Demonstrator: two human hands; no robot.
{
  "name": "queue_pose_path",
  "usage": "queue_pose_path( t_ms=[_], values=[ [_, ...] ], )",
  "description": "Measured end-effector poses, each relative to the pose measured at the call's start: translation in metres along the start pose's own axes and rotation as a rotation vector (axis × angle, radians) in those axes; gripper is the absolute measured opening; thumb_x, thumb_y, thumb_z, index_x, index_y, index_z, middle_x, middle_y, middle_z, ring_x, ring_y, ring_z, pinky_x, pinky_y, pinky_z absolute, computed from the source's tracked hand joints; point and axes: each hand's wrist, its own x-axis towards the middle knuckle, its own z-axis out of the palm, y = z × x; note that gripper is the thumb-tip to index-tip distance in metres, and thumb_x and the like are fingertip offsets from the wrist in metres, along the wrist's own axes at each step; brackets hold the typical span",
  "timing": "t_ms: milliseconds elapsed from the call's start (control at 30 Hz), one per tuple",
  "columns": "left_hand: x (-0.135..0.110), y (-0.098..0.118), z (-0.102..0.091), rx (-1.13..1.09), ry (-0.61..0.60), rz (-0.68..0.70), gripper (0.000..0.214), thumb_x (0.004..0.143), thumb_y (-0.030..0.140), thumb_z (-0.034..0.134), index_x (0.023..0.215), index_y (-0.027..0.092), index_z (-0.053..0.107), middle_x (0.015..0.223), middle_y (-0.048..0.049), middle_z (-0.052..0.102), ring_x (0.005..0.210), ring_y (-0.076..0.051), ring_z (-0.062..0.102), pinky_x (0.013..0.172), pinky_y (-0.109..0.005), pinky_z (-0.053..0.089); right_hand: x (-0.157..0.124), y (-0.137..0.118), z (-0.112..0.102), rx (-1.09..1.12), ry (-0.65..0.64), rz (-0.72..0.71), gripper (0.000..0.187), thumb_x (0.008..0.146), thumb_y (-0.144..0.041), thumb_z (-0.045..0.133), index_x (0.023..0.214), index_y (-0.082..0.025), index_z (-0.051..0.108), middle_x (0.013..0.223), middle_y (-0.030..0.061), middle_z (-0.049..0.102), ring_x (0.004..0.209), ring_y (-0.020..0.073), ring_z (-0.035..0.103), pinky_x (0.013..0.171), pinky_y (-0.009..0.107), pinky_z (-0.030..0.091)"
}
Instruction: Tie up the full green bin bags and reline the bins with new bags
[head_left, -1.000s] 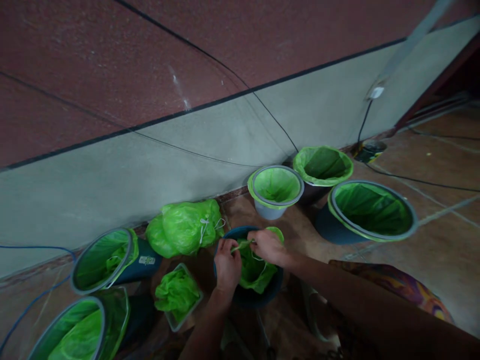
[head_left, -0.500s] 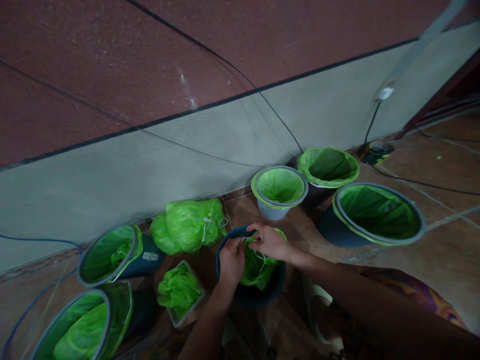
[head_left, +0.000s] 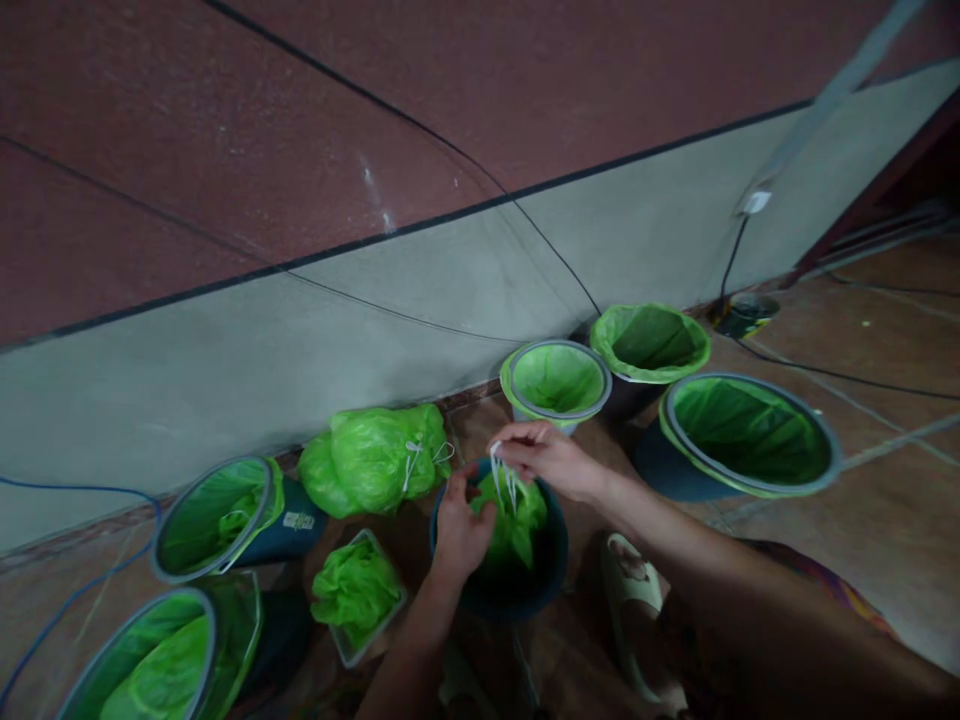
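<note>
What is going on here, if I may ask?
A person is handling a green bag inside a dark blue bin. The right hand holds up its white cords; the left hand is open at the bin's left side, and whether it touches the bag is hard to tell. Tied bags lie by the wall, and lined bins are on both sides.

Beyond our right hand [head_left: 551, 462], we see a wall [head_left: 450, 265], maroon above a dark stripe [head_left: 337, 250], pale grey below; dimly lit, brown tiled floor [head_left: 885, 330] spreads beneath the hand and to its right.
</note>
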Motion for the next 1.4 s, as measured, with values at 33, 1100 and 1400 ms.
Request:
queue_pose_path(
  t_ms=[33, 1100, 1400],
  values=[
    [0.002, 0.005, -0.004, -0.088, -0.020, -0.001, 0.053, 0.069, 0.012, 0.061, 0.121, 0.019, 0.057, 0.111, -0.0067, 0.067, 0.094, -0.019, 0.063, 0.087, -0.033, 0.047, -0.004, -0.013, -0.003, 0.081, -0.061, -0.046, 0.024, 0.080, -0.038, 0.065, 0.084, -0.015, 0.070, 0.050, -0.0065, 0.047, 0.043, 0.0060, 0.039, 0.043, 0.020, 0.032],
    [-0.003, 0.044, 0.006, -0.040, -0.622, 0.090, 0.025, 0.084, 0.026, 0.048, 0.084, 0.018, 0.071, 0.069, 0.0015, 0.059, 0.063, -0.011, 0.047, 0.060, -0.023, 0.034, 0.003, -0.034, -0.016, 0.446, 0.020, -0.102, 0.024, 0.071, -0.024, 0.070, 0.094, -0.018, 0.070, 0.067, -0.0033, 0.058, 0.060, 0.0080, 0.050, 0.067, 0.027, 0.047],
    [0.012, 0.026, 0.005, -0.157, -0.259, -0.173, 0.029, 0.080, 0.036, 0.052, 0.065, 0.017, 0.068, 0.054, 0.0019, 0.055, 0.051, -0.011, 0.042, 0.053, -0.024, 0.030, 0.001, 0.006, -0.011, -0.670, 0.309, 0.076, 0.040, 0.080, -0.032, 0.064, 0.116, -0.014, 0.061, 0.114, 0.0154, 0.063, 0.103, 0.0258, 0.060, 0.091, 0.038, 0.044]
  ],
)
